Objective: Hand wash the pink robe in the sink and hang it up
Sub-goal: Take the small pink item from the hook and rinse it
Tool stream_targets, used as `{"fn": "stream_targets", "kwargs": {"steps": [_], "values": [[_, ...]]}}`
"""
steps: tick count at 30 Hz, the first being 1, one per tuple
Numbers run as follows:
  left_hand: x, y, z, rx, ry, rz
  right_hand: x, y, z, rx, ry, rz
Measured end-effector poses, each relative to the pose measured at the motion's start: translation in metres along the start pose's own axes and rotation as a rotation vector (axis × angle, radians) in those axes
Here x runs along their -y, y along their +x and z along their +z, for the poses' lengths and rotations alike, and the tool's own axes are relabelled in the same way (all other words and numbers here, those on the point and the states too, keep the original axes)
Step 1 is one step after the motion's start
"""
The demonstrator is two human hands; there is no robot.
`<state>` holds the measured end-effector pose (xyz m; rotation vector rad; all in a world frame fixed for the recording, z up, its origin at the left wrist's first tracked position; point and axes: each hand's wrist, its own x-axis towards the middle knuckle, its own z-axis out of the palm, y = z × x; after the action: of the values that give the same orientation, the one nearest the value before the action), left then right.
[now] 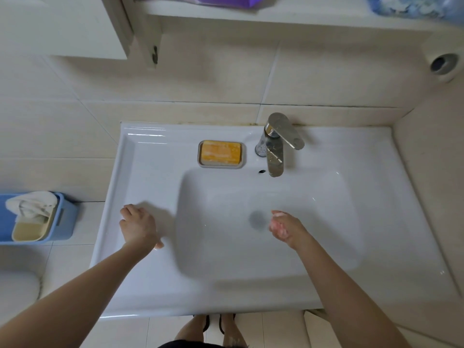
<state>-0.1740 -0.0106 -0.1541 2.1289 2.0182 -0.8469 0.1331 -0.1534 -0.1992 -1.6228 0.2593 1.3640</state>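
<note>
left hand point(139, 227) lies back-up on the flat left rim of the sink point(150, 172), fingers bent loosely with their tips on the glaze and the thumb out toward the basin; it has hold of nothing

right hand point(283, 226) hangs over the basin just right of the drain point(258, 219), palm turned partly up, fingers relaxed and slightly curled, gripping nothing; white suds cling to the palm and fingers, and it is slightly blurred

the sink is straight below the camera, set against the tiled wall: glossy white ceramic, a wide rectangular slab with a raised edge and a deep, round-cornered basin set to the right; the drain shows as a dull grey disc on the basin floor, and a small dark overflow hole point(262, 171) sits under the tap

the tap point(275, 144) is polished chrome with a flat lever and a short spout reaching over the basin's back edge

just left of it a rectangular orange soap point(221, 151) lies in a grey dish point(222, 167) with rounded corners

on the floor to the left a blue plastic bin point(64, 222) holds a crumpled white cloth point(32, 203)
</note>
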Motion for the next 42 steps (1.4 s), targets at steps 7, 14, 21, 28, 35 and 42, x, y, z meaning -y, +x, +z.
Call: {"fn": "stream_targets", "kwargs": {"steps": [7,14,21,28,35,42], "values": [[-0.002,0.001,-0.001,0.006,0.013,0.003,-0.011,0.015,-0.003,0.048,0.084,0.025],[-0.002,0.001,-0.001,-0.001,0.022,0.007,-0.005,0.014,0.012,-0.117,-0.094,-0.011],[-0.002,0.001,-0.002,0.002,0.011,0.006,-0.015,0.025,0.018,-0.434,-0.123,-0.227],[-0.002,0.002,-0.001,-0.006,0.022,0.002,-0.035,0.036,0.012,-0.166,-0.669,-0.188],[-0.002,0.002,-0.001,-0.004,0.012,0.005,-0.039,0.049,0.021,-0.139,-1.056,-0.226],[-0.003,0.003,0.001,0.000,0.019,0.003,-0.036,0.050,0.027,-0.146,-0.948,-0.038]]}}
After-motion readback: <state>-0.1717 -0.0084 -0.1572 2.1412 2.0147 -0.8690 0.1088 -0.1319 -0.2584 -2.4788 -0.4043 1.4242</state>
